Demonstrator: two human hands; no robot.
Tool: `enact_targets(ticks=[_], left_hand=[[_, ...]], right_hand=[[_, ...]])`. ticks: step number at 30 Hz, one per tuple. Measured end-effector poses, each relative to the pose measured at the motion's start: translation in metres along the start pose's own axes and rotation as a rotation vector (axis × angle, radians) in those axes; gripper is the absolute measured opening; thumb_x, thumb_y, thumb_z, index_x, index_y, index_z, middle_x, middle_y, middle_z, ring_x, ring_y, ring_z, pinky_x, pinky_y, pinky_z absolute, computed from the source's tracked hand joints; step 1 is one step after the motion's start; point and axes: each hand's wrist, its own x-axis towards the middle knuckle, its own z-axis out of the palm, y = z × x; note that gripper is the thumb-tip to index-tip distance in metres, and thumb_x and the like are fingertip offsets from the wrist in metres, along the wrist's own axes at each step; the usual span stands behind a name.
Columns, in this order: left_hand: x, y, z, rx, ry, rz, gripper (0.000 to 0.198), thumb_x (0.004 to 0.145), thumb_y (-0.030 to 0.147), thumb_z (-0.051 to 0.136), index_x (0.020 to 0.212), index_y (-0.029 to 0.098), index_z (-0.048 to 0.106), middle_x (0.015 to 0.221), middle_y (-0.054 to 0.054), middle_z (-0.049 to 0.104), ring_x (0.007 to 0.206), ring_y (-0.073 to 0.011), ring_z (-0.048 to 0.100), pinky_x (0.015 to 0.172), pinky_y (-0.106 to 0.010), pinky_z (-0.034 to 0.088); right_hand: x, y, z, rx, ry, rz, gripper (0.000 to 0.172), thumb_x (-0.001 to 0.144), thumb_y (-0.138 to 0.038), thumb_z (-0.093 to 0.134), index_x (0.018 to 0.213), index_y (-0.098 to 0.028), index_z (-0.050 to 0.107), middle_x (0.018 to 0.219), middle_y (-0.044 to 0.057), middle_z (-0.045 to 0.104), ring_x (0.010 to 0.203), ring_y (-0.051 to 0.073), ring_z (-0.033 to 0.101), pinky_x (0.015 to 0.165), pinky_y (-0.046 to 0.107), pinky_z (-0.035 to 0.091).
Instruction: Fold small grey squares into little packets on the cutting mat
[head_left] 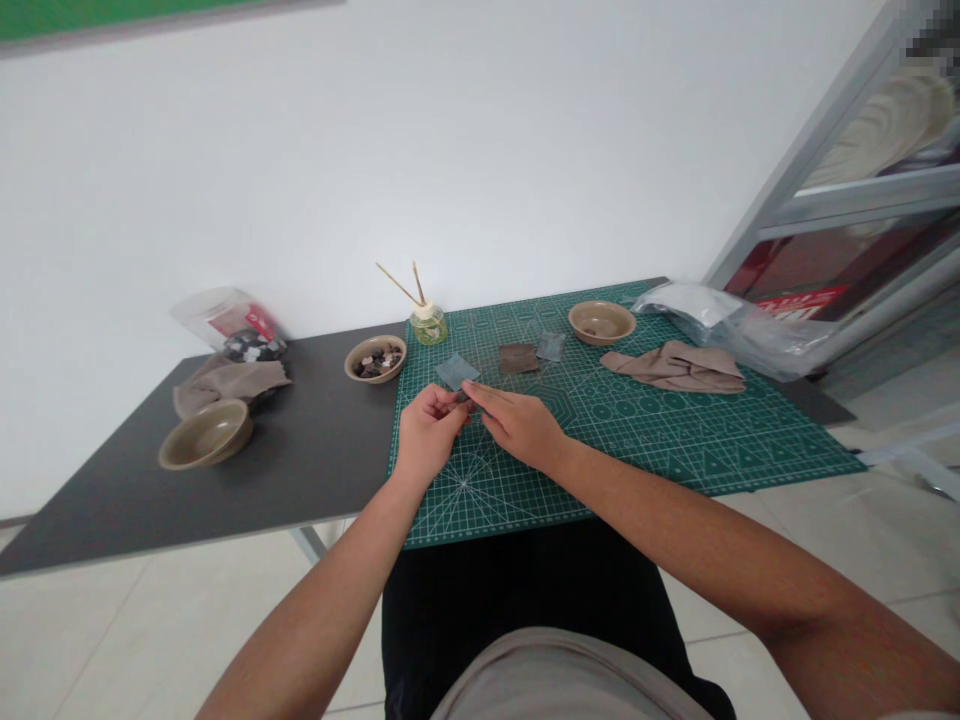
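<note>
My left hand (426,428) and my right hand (516,424) meet over the green cutting mat (675,430). Both pinch the near edge of a small grey-blue square piece (455,370), which sticks up away from me between the fingertips. The left fingers are curled closed; the right fingers lie straighter and press on the piece. Just beyond, a brown square (518,358) and a smaller grey square (551,346) lie flat on the mat.
A glass bottle with sticks (428,322) stands at the mat's far left corner. Bowls: one with small pieces (376,358), one tan at the left (205,434), one on the mat (601,322). Beige cloths (675,366) (225,382), a plastic jar (229,322), a plastic bag (720,315).
</note>
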Motion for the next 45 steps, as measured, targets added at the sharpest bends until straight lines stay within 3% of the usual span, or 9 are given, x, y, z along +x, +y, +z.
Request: enact_targets(ticks=[5,12,18,24,30,38,45], left_hand=[[0.0,0.001,-0.001,0.059,0.007,0.008,0.019,0.071,0.018,0.068,0.061,0.019,0.051,0.049,0.006,0.056,0.045,-0.0075,0.046,0.046,-0.02,0.035],[0.0,-0.004,-0.001,-0.035,-0.033,-0.006,0.021,0.071,0.027,0.073,0.067,0.02,0.053,0.054,0.004,0.062,0.047,-0.0101,0.053,0.049,-0.022,0.04],[0.001,-0.002,-0.001,0.012,-0.043,0.013,0.017,0.074,0.023,0.069,0.066,0.019,0.054,0.054,0.003,0.062,0.048,-0.0099,0.054,0.05,-0.022,0.041],[0.002,-0.005,0.0,-0.095,-0.06,-0.009,0.022,0.07,0.026,0.075,0.07,0.02,0.054,0.055,0.004,0.062,0.05,-0.0122,0.058,0.052,-0.024,0.045],[0.0,-0.001,0.0,-0.031,-0.052,0.011,0.016,0.073,0.024,0.071,0.07,0.018,0.056,0.054,0.003,0.062,0.05,-0.0114,0.059,0.052,-0.022,0.046],[0.001,-0.005,0.002,-0.122,-0.029,0.012,0.024,0.07,0.03,0.075,0.072,0.019,0.053,0.062,0.003,0.065,0.057,-0.013,0.064,0.058,-0.025,0.053],[0.006,-0.011,0.002,-0.172,-0.006,0.0,0.027,0.066,0.025,0.076,0.07,0.019,0.05,0.072,0.002,0.068,0.065,-0.0125,0.065,0.066,-0.027,0.055]], right_hand=[[0.0,-0.002,-0.001,0.01,-0.02,-0.051,0.054,0.091,-0.01,0.046,0.143,-0.022,0.048,0.146,0.007,0.052,0.127,0.019,0.057,0.104,0.037,0.051],[-0.001,0.0,0.0,0.017,0.045,0.049,0.053,0.09,-0.01,0.046,0.142,-0.021,0.05,0.132,0.006,0.065,0.117,0.019,0.064,0.098,0.036,0.055],[0.0,-0.001,-0.002,0.019,0.028,-0.051,0.05,0.091,-0.01,0.045,0.139,-0.018,0.052,0.141,0.008,0.057,0.125,0.019,0.059,0.104,0.035,0.051],[0.0,0.0,-0.001,0.039,0.06,0.069,0.046,0.091,-0.011,0.046,0.136,-0.017,0.055,0.129,0.007,0.067,0.114,0.018,0.066,0.097,0.034,0.055],[0.0,-0.001,-0.003,0.035,0.013,0.003,0.05,0.09,-0.009,0.045,0.139,-0.019,0.052,0.139,0.007,0.059,0.124,0.019,0.06,0.103,0.036,0.051],[0.0,0.004,0.0,0.07,0.085,0.143,0.041,0.09,-0.012,0.047,0.128,-0.016,0.061,0.122,0.008,0.07,0.109,0.02,0.068,0.095,0.035,0.056],[0.001,0.002,-0.005,0.077,0.118,0.015,0.047,0.092,-0.01,0.043,0.137,-0.021,0.055,0.138,0.006,0.06,0.124,0.018,0.059,0.105,0.036,0.05]])
